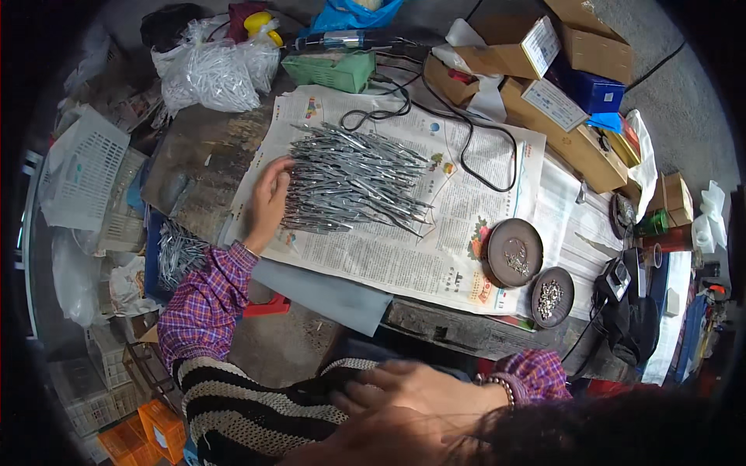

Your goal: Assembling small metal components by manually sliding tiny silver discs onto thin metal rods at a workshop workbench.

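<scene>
The heap of slender grey metal pieces [353, 182] lies on the newspaper [373, 264], ranged mostly lengthwise but with ragged ends, so I'd judge the laying-out well advanced and the evening-up unfinished. At its left edge rests the left hand [268, 198], fingers curled; whether they pinch any piece, I can't tell. The right hand [412, 396] is blurred over the lap, fingers loosely bent; I can't tell if it holds anything. Nearby sit 2 brown dishes: the larger dish [501, 235] and smaller dish [561, 279] each hold small shiny bits. Leftward, a blue bin [152, 260] contains more metal pieces, seemingly left to handle.
</scene>
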{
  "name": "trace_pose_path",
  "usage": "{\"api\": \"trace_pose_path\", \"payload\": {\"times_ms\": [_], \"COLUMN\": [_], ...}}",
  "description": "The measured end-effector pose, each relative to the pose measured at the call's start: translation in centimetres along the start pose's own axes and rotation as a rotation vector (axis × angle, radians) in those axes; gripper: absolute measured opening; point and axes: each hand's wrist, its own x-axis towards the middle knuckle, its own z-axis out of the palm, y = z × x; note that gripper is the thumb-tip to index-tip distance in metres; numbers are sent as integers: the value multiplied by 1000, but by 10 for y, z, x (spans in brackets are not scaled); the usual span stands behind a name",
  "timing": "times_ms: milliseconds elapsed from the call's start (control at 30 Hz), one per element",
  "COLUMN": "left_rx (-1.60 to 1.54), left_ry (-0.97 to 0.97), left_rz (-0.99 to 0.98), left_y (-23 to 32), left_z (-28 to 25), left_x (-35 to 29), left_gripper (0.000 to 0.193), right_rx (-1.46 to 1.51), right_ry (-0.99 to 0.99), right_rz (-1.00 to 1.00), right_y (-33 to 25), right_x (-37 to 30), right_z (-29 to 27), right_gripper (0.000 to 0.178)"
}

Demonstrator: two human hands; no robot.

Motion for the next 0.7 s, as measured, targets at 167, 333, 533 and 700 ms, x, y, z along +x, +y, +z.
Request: {"api": "trace_pose_path", "payload": {"times_ms": [167, 333, 533, 700], "left_rx": [385, 411, 441, 466], "left_ry": [-102, -320, -358, -380], "left_rz": [307, 488, 493, 571], "left_y": [42, 62, 64, 69], "left_z": [-5, -5, 21, 35], "left_x": [-9, -34, -29, -20], "left_gripper": [24, 22, 20, 19], "right_rx": [490, 717, 976, 1181], "right_ry": [-51, -72, -59, -39], "right_rz": [65, -110, -278, -414], "right_y": [-6, -22, -37, -43], "right_x": [-34, -47, -69, -89], "right_z": [-7, 9, 34, 59], "right_gripper": [47, 41, 34, 30]}}
